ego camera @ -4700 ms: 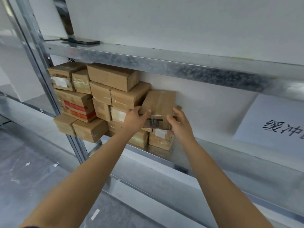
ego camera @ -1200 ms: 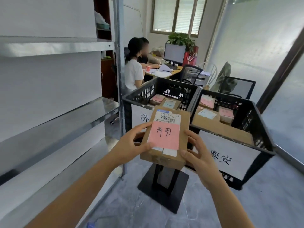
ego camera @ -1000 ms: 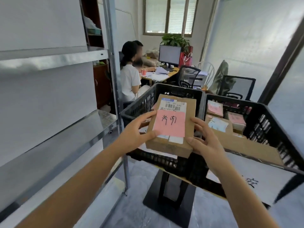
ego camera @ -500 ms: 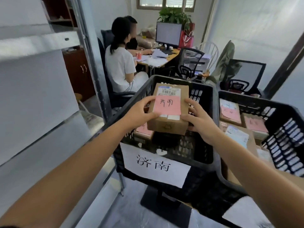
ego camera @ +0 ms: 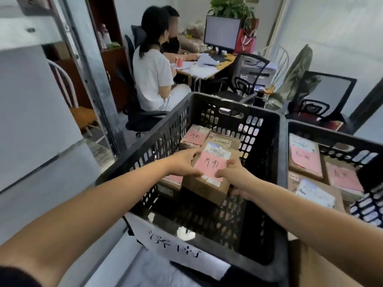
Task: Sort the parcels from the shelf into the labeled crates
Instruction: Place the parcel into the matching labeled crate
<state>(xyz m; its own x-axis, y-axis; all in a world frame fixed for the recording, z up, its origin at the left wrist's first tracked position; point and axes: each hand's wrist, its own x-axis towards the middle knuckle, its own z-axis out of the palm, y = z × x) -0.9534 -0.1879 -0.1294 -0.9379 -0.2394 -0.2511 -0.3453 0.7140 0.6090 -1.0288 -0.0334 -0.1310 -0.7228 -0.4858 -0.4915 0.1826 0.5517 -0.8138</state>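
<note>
A brown cardboard parcel [ego camera: 209,183] with a pink handwritten label and a barcode sticker is low inside the left black crate [ego camera: 277,146]. My left hand [ego camera: 184,162] grips its left edge and my right hand [ego camera: 234,175] grips its right edge. Other parcels with pink labels [ego camera: 194,136] lie in the crate behind and under it. A white paper sign with black characters [ego camera: 176,244] hangs on the crate's front wall.
A second black crate [ego camera: 331,139] on the right holds several labelled parcels. The metal shelf upright [ego camera: 91,79] stands at the left. Two people sit at a desk with a monitor [ego camera: 221,34] behind the crates, with office chairs around.
I took the parcel off the shelf stack, turned to the crates, and over the last second lowered it from above the left crate's rim down inside it.
</note>
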